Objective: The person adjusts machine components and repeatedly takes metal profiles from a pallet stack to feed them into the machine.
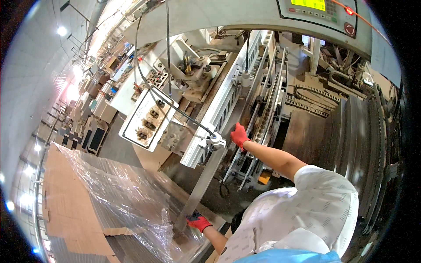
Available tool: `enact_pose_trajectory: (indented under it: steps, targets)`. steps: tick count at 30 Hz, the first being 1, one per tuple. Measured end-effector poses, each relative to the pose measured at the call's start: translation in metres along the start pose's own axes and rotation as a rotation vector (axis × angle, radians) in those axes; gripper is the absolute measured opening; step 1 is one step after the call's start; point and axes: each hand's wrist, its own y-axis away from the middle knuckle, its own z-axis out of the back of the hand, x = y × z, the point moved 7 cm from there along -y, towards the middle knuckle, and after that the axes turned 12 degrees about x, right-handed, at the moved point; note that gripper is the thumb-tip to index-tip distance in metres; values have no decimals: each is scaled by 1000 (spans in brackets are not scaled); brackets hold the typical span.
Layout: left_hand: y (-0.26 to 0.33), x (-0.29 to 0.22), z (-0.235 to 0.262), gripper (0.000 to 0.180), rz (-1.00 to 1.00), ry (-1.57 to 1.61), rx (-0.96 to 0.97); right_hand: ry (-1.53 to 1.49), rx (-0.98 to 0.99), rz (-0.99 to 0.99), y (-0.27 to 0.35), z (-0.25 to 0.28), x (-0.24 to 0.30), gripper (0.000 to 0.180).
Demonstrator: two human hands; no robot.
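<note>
A long, flat grey metal strip point(202, 187) runs slantwise from the stack at lower left up along the machine's white slotted beam point(219, 107). My left hand point(199, 221), in a red and dark glove, is closed on the strip's near end. Farther up, my right hand point(240, 135) in a red glove has its fingers curled at the strip's right edge; the fingertips are partly hidden. Between the hands, a white clamp-like fitting point(215, 141) with a black cable sits against the strip. A second similar fitting point(245, 79) stands farther along the beam.
Stacked sheets under clear plastic wrap point(127, 201) and cardboard point(74, 206) fill the lower left. Right of the beam lies a rail frame with a chain point(263, 125). A control panel point(320, 13) hangs overhead. Tall stacked dark sheets point(355, 136) stand at right. Black cables dangle near the beam.
</note>
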Motion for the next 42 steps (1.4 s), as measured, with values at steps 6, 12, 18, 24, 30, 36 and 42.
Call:
enact_pose_trajectory:
  steps: [6, 12, 18, 24, 30, 36, 42]
  targets:
    - [-18, 21, -32, 54, -4, 79, 162, 187, -53, 119, 2, 22, 6, 49]
    - [20, -33, -51, 66, 149, -667, 250, 269, -80, 252, 7, 30, 10, 42]
    - [32, -50, -60, 84, 200, -1047, 461, 244, -61, 324, 12, 31, 16, 40]
    - [28, -43, -67, 85, 189, -84, 329, 225, -131, 272, 16, 34, 20, 35]
    - [25, -62, -72, 78, 51, -293, 381, 195, -143, 292, 17, 33, 22, 38]
    - [27, -95, -86, 54, 140, -439, 628, 31, 49, 191, 9, 39, 12, 23]
    - [41, -207, -72, 43, -57, -567, 660, -103, -61, 459, 48, 36, 11, 42]
